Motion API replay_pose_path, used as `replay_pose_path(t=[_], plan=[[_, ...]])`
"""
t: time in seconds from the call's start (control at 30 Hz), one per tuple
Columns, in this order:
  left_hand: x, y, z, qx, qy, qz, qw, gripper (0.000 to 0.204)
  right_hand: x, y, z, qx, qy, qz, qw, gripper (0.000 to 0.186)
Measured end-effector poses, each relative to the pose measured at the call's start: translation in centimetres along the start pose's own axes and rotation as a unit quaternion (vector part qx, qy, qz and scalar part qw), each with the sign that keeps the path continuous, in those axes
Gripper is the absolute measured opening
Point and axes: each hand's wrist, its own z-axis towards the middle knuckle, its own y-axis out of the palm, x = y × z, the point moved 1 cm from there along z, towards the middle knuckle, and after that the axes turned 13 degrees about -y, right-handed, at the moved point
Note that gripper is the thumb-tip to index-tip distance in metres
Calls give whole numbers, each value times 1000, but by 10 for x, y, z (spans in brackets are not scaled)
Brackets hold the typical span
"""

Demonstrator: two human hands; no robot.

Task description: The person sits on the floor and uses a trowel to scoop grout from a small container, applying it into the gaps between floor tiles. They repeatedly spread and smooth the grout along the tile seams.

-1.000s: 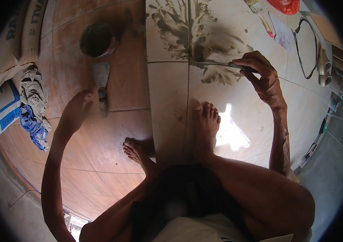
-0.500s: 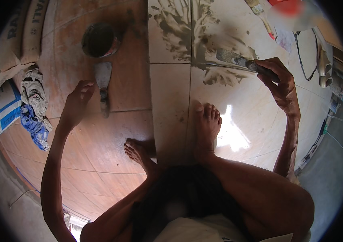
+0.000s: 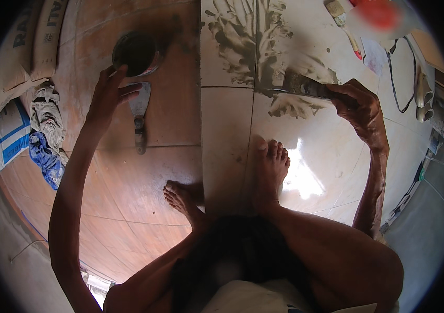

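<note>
While the right hand [image 3: 360,107] grips a scraper [image 3: 308,86] by its handle, fingers curled narrowly around it, the blade points leftward over grey smears [image 3: 237,57] spread on the pale tiles [image 3: 227,120], its end close to a dark joint between them. Whether that blade presses on the tile cannot be told. Across on the brown tiles [image 3: 164,125], the left hand [image 3: 108,99] is at the near left edge of a round, dark tin [image 3: 153,67], its fingers parted and one overlapping the rim in view; whether they grip it cannot be told. Just below the tin a second scraper [image 3: 140,104] lies flat, blade toward the tin and handle toward the person. Beyond the right hand are a paintbrush [image 3: 343,23], a blurred red thing [image 3: 378,15] and a loop of black cord [image 3: 414,78]. Along the far left lie brown sacks [image 3: 13,68], with crumpled cloth [image 3: 47,115] beside a blue and white bag [image 3: 8,141]. The bare left foot [image 3: 182,202] rests on the brown tiles, the right foot [image 3: 270,172] on the pale ones.
</note>
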Motion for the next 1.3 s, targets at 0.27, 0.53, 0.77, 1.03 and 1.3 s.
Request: replay_pose_path(t=[0.27, 0.53, 0.77, 1.03, 1.3], plan=[[-6, -17, 16, -30, 82, 58, 994, 55, -26, 27, 24, -11, -49, -22, 999, 40], [4, -16, 12, -24, 0, -18, 1000, 55, -25, 38, 31, 7, -41, 31, 999, 35], [17, -7, -11, -61, -4, -8, 998, 58, -18, 6, 24, 15, -25, -14, 999, 35], [70, 72, -58, -67, 11, 44, 997, 72, 7, 9, 17, 82, -22, 77, 993, 36], [95, 122, -46, -103, 83, 107, 985, 89, 21, -9, -3, 89, 9, 97, 991, 45]])
